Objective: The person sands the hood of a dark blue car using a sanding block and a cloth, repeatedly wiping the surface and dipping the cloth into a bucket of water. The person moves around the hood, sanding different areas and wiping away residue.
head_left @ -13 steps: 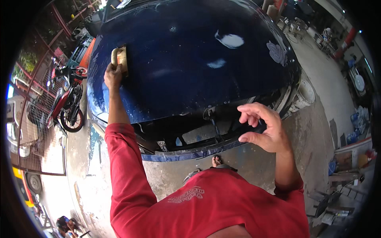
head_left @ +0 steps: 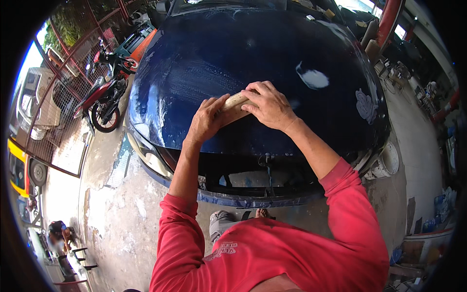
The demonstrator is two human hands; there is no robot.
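Note:
A tan sanding block with a raised handle point(head_left: 232, 104) rests on the dark blue car hood point(head_left: 199, 53), held at a slant near its middle front. My left hand point(head_left: 206, 121) is closed on the block's left end, and my right hand point(head_left: 270, 109) is closed on its right end, thumb underneath along the handle. Pale patches point(head_left: 315, 78) mark the hood on the right, and milky wet streaks show to the left of the block. Below the hood's front edge is a dark open gap above the blue bumper point(head_left: 228, 200).
A red and black motorbike point(head_left: 104, 97) stands left beside a mesh gate point(head_left: 58, 131). Another person point(head_left: 61, 236) is at the lower left. A white bucket point(head_left: 384, 165) sits by the car's right corner, with assorted equipment point(head_left: 399, 78) along the right side.
My left hand and the block have moved rightward to the hood's middle. My right hand, earlier apart and empty, now grips the block. The camera view has shifted.

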